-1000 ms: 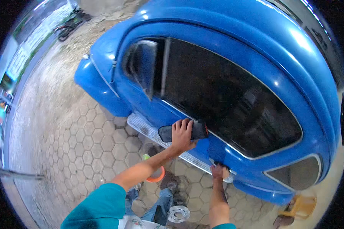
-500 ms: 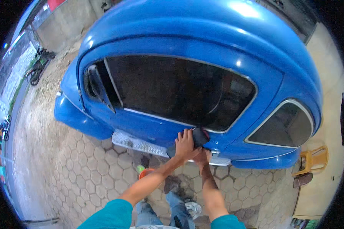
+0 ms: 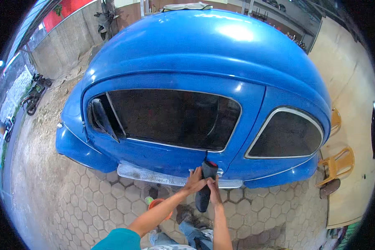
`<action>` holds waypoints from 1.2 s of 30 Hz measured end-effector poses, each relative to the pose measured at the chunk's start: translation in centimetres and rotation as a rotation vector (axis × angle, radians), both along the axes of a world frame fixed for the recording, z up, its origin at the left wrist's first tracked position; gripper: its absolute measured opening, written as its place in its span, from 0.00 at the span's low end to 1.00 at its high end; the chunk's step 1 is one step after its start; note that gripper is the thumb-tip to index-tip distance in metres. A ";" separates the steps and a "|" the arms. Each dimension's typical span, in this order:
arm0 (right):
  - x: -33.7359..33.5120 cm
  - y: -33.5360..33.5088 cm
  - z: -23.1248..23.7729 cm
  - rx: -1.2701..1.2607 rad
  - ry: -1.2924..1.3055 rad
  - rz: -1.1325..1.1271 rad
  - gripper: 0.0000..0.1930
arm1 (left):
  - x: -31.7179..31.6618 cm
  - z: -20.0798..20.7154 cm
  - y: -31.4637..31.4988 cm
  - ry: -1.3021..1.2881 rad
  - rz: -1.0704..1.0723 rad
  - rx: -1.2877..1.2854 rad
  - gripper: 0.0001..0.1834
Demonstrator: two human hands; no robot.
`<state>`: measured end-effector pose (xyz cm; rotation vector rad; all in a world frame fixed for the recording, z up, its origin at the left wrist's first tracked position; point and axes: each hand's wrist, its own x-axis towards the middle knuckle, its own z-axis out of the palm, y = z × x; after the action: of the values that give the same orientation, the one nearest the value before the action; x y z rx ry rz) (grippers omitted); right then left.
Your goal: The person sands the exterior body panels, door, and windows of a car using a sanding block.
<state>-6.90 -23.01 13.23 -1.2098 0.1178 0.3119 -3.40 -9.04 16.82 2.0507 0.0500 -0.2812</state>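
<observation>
In front of the blue car's door my two hands meet around a long black object with a red patch near its upper end; its exact kind is unclear. My left hand presses on its left side, fingers pointing up. From the right, my right hand closes around it, with the fingers partly hidden. The object stands roughly upright, its lower end below my hands. A chrome door handle shows just beside its top. Dark side glass lies above.
A ribbed silvery running board runs along the car's lower side. By my feet on the hexagonal paving stand an orange-red bucket and a light green item. Yellow chairs are at the right wall; a motorbike is far left.
My hands and the black object have come down and slightly left, away from the window edge. The object now stands more upright. My view has tilted up, showing more of the roof.
</observation>
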 end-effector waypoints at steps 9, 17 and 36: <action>-4.6 -0.3 0.8 -0.131 0.091 0.169 0.31 | -4.8 -0.8 3.3 0.364 -0.121 0.064 0.54; -3.6 0.9 0.7 -0.025 0.282 0.050 0.31 | -3.2 -0.1 6.8 0.066 -0.190 0.099 0.37; 14.8 -1.1 19.5 -1.200 -0.930 -0.844 0.36 | 15.5 25.7 15.3 -1.380 0.383 0.965 0.29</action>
<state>7.91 -24.09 32.78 -2.2064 -0.0225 -1.2381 12.12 6.22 42.56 2.6285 -0.3237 1.6826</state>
